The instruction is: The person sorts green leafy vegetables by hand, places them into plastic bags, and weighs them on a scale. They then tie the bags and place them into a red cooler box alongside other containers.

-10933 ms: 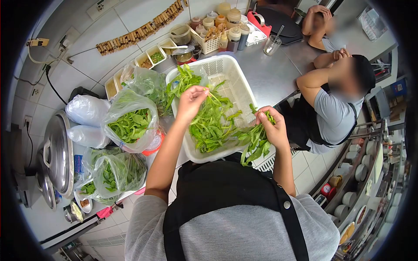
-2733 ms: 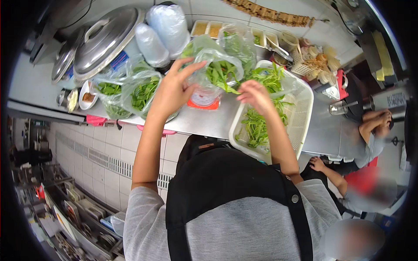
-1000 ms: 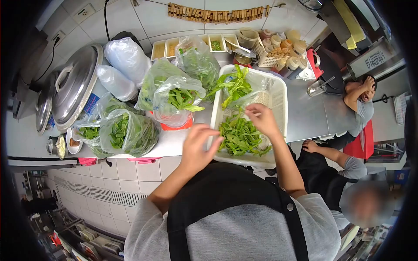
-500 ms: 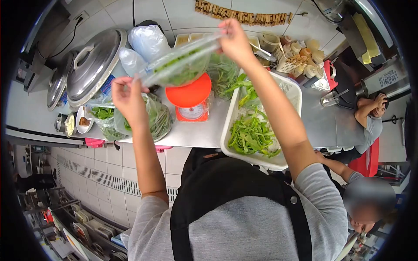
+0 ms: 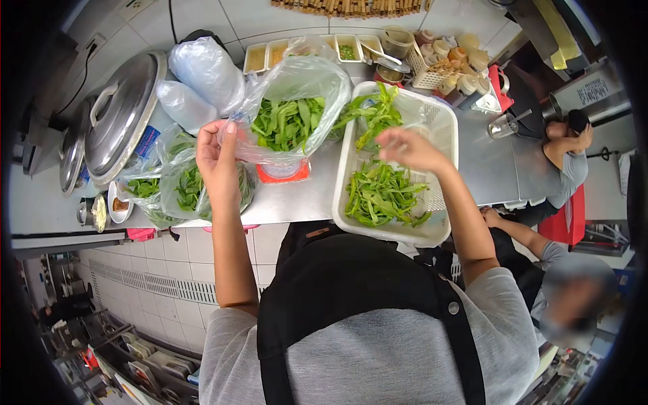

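Note:
My left hand point(image 5: 217, 156) pinches the rim of a clear plastic bag point(image 5: 331, 101) with its mouth open upward. Green leafy vegetables point(image 5: 287, 123) lie inside the bag. Beneath it shows the base of a red kitchen scale point(image 5: 283, 173); the bag hides the pan. My right hand point(image 5: 413, 150) is over a white plastic basket point(image 5: 442, 128), empty, its fingers loosely apart and a little blurred. Loose leafy greens point(image 5: 383, 194) lie in the near part of the basket, with more greens point(image 5: 378, 115) at its far left side.
Filled bags of greens point(image 5: 185, 192) stand left of the scale. Behind them are large lidded metal pots point(image 5: 125, 118) and a white plastic bag point(image 5: 209, 71). Small containers point(image 5: 347, 50) line the wall, beside a bottle basket point(image 5: 428, 74). Another person point(image 5: 533, 236) is at the right.
The bag has gone from stretched between both hands to open-mouthed over the scale. My right hand has let go of it and moved down and right, over the basket.

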Demonstrator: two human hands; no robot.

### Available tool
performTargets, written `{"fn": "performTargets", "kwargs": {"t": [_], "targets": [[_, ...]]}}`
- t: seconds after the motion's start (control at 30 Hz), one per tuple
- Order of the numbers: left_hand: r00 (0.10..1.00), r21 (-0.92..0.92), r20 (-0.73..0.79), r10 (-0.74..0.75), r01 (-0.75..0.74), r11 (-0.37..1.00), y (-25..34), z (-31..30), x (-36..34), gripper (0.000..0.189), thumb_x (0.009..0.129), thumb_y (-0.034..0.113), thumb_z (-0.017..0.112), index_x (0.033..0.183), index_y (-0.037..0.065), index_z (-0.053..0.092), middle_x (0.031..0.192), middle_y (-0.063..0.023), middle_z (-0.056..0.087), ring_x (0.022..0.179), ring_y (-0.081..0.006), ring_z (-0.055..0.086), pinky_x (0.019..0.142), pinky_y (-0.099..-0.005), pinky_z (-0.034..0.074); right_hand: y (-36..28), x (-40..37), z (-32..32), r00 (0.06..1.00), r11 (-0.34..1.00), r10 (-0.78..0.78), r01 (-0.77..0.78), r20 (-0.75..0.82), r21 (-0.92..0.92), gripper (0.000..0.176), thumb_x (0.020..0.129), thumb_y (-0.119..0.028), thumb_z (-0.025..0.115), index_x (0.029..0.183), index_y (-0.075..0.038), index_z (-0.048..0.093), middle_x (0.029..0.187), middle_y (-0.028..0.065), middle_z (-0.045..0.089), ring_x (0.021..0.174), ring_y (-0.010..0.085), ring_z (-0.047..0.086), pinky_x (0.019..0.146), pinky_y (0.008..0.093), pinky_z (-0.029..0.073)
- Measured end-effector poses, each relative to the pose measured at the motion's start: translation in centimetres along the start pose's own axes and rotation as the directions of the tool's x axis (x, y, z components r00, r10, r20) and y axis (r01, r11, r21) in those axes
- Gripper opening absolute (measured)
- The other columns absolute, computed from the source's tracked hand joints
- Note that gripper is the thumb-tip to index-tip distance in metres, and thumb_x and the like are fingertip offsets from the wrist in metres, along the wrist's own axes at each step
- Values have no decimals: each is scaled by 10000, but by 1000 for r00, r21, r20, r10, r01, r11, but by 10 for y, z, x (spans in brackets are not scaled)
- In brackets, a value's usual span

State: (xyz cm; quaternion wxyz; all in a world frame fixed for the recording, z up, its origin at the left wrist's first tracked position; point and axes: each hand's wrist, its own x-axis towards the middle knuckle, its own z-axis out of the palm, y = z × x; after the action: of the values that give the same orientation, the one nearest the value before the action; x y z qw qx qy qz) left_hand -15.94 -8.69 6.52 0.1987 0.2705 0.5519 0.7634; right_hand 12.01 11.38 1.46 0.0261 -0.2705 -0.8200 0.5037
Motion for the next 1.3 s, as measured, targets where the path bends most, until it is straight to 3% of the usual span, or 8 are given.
{"fn": "performTargets", "kwargs": {"t": [0.2,0.37,0.53,0.63,0.97,1.03,1.17,1.3], "targets": [[999,122,32,-21,17,992,4,9,-3,154,858,147,611,950,53,533,752,2,566,522,-24,471,417,-169,347,44,-57,74,960,818,-190,271,206,-508,639,624,-301,762,1221,-270,537,1304,148,440,1230,365,339,1033,469,281],[996,155,7,88,-88,984,20,18,1,164,854,183,618,934,61,543,673,41,526,433,2,365,363,-158,253,42,-59,50,988,727,131,-38,84,-686,484,677,-276,729,1145,-244,605,1310,130,443,1235,342,348,1043,440,286],[985,143,75,158,-168,975,24,28,10,141,837,95,629,934,40,543,683,14,545,475,10,411,361,-155,278,-26,-6,32,811,878,-467,377,-353,-296,405,722,-240,716,1097,-125,613,1089,112,550,996,270,552,817,359,473],[969,131,140,201,-220,967,28,30,21,131,831,70,631,928,38,548,662,26,531,485,18,400,370,-158,276,-89,31,41,664,888,-398,451,-634,-86,389,705,-247,736,1047,-105,617,987,76,566,897,207,557,749,311,475],[871,41,-40,489,-487,872,112,4,23,81,836,64,621,877,22,565,631,22,497,433,-38,395,406,-161,306,-168,48,-13,743,642,-558,669,-370,375,163,773,-45,687,742,-65,528,747,-59,499,691,22,459,589,185,394],[901,111,-15,433,-429,897,113,5,14,82,828,47,624,859,17,555,623,32,461,458,-20,401,411,-161,309,-167,43,-8,785,802,-568,595,-248,44,203,743,-46,709,717,-60,508,746,-44,494,687,33,461,598,196,393],[937,17,-60,343,-343,939,99,-12,-20,80,845,16,569,894,32,509,753,-1,521,556,-53,518,480,-171,426,-160,32,26,676,600,-606,735,-420,317,192,762,-79,672,696,-76,492,747,-19,494,691,68,466,605,212,376],[973,23,219,78,-85,996,51,-28,-42,74,865,14,529,902,43,471,887,-55,539,690,-92,572,559,-209,488,-142,31,62,763,758,-643,646,-61,95,197,745,-88,681,704,-66,489,708,-1,499,666,86,467,583,245,376]]}}
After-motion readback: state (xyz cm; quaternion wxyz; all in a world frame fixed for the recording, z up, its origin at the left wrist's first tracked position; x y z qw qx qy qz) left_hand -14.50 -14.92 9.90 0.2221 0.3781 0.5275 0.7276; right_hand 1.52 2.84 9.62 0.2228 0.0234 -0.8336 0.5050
